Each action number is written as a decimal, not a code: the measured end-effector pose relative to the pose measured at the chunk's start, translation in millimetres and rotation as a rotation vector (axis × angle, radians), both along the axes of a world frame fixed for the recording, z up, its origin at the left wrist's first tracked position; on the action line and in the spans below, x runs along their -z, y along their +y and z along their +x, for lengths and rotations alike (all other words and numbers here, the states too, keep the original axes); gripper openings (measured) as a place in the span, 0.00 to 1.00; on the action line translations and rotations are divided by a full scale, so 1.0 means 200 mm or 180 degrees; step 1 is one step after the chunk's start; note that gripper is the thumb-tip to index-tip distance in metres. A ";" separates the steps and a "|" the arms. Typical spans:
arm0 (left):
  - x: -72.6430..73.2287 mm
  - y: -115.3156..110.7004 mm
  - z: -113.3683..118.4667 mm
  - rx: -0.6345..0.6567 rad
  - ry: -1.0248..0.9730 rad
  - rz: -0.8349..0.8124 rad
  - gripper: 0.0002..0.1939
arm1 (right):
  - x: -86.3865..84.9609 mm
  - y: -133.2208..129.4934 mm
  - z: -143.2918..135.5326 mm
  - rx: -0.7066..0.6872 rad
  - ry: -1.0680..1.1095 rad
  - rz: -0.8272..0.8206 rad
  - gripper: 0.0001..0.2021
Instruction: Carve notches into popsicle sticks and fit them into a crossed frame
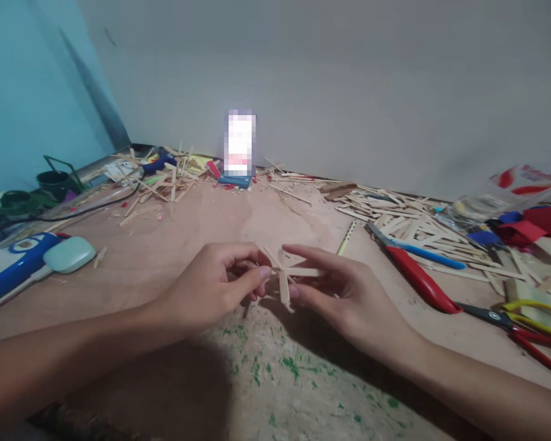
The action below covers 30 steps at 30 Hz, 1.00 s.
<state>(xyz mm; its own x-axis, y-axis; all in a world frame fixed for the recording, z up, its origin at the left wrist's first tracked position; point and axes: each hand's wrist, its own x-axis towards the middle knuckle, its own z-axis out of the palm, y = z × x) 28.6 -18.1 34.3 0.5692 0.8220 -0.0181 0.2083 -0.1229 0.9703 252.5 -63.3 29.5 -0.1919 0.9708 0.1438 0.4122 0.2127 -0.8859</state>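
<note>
A small star-shaped piece made of pale wooden sticks (284,288) is held up between both hands above the middle of the table. My left hand (229,275) pinches its left side between thumb and curled fingers. On the right, my right hand (349,294) has its thumb near the lower sticks and its index finger at the upper ones, with one stick running back toward the palm. The far ends of some sticks are hidden by the fingers.
A lit phone (240,144) stands at the back. Stick piles (413,229) lie right, beside a red-handled cutter (422,278) and scissors (493,316). A pencil (347,237) lies nearer. At left are a mint case (70,255), a blue tool (9,278) and more sticks (173,184).
</note>
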 end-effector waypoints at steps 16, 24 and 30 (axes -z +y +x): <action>0.13 0.01 0.07 0.0017 -0.0714 -0.0341 0.20 | 0.03 -0.02 0.01 -0.0266 0.0102 -0.0243 0.22; 0.13 0.00 0.07 0.0054 -0.0747 -0.0332 0.22 | 0.06 -0.02 0.01 -0.0298 -0.0155 -0.0158 0.20; 0.15 0.04 0.05 -0.0056 -0.0371 -0.0227 0.15 | 0.06 0.00 0.07 -0.0211 -0.0138 -0.0349 0.22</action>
